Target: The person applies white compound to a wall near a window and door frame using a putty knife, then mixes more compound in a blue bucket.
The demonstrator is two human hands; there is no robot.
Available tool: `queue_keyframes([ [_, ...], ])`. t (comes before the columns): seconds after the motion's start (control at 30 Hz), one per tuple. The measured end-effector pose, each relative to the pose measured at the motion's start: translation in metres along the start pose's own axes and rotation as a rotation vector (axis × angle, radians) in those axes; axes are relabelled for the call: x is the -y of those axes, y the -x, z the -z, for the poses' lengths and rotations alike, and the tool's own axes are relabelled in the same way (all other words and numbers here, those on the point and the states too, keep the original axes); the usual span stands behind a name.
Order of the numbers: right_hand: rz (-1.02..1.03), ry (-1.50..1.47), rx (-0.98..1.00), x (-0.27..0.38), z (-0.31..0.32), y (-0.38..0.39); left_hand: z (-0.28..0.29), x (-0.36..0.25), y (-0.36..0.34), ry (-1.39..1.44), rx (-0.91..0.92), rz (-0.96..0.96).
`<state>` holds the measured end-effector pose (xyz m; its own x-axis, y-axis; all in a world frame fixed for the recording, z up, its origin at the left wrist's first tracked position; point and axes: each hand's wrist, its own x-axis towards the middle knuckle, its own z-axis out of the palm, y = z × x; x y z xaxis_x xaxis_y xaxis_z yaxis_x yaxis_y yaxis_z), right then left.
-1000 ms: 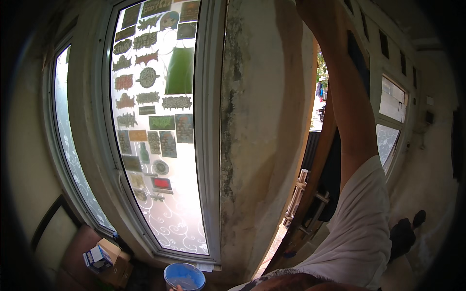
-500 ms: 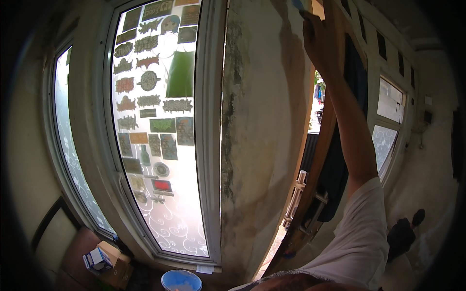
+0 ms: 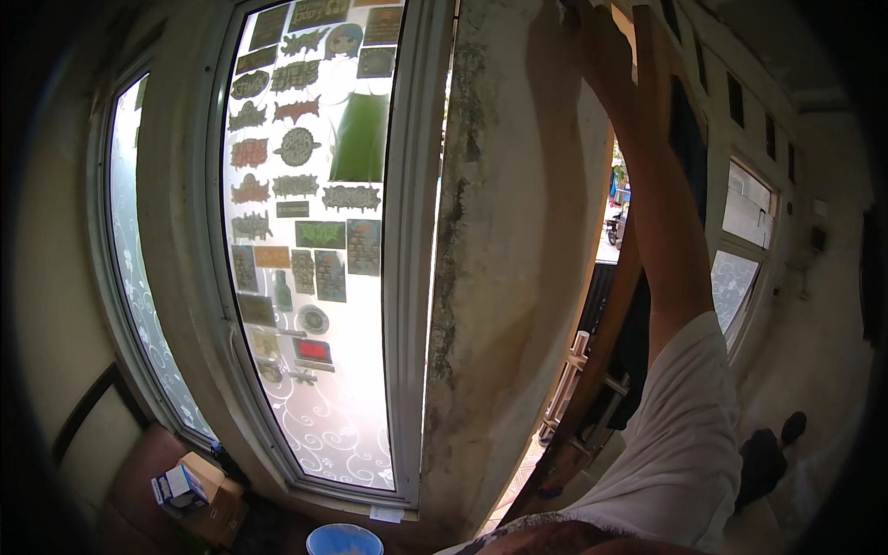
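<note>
My right arm reaches up to the top edge of the view, its white sleeve at the lower right. My right hand (image 3: 599, 42) is closed at the upper end of the plastered wall (image 3: 504, 231), beside the door opening. A small tool with a bluish part (image 3: 567, 12) pokes out of its fingers against the wall; the top edge cuts it off, and its kind cannot be made out. The hand's shadow falls on the plaster just left of it. Dark, flaking patches run down the wall's left edge. My left hand is out of view.
A wooden door frame (image 3: 618, 314) with a metal handle (image 3: 606, 407) stands at right. Left of the wall is a frosted window (image 3: 361, 407) covered with stickers. Below sit a blue bucket (image 3: 344, 535) and a cardboard box (image 3: 222, 518) with a smaller box (image 3: 180, 487).
My right hand has moved slightly up, and its tool lies nearer the top edge. The view has shifted a little, so the window and wall sit further right.
</note>
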<state>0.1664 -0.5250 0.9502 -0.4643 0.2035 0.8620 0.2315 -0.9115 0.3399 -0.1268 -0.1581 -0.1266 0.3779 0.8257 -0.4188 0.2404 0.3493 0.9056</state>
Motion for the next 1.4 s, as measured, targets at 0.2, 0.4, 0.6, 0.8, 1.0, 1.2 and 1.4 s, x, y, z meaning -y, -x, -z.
queue_keyframes([
  [0.2,-0.059,-0.013,-0.024,0.017,0.021,0.017,0.009,0.005,-0.011,0.106,-0.006,0.002],
  [0.4,-0.114,-0.002,-0.013,0.024,-0.001,-0.047,0.003,-0.017,-0.001,0.088,-0.012,-0.009],
  [0.6,-0.029,0.058,0.042,0.02,-0.017,-0.024,0.003,-0.021,0.001,0.026,-0.015,-0.002],
  [0.8,0.024,0.01,0.062,0.03,0.015,0.039,0.008,-0.02,-0.005,0.006,-0.029,-0.001],
  [1.0,0.05,0.003,-0.082,0.031,0.005,0.0,0.007,-0.025,-0.004,-0.013,-0.027,-0.002],
  [1.2,0.081,0.075,-0.07,0.034,-0.028,-0.043,-0.003,-0.035,0.017,-0.038,0.059,0.049],
  [1.4,0.15,-0.043,-0.011,0.037,-0.016,-0.031,0.01,-0.001,-0.007,0.131,-0.102,-0.038],
])
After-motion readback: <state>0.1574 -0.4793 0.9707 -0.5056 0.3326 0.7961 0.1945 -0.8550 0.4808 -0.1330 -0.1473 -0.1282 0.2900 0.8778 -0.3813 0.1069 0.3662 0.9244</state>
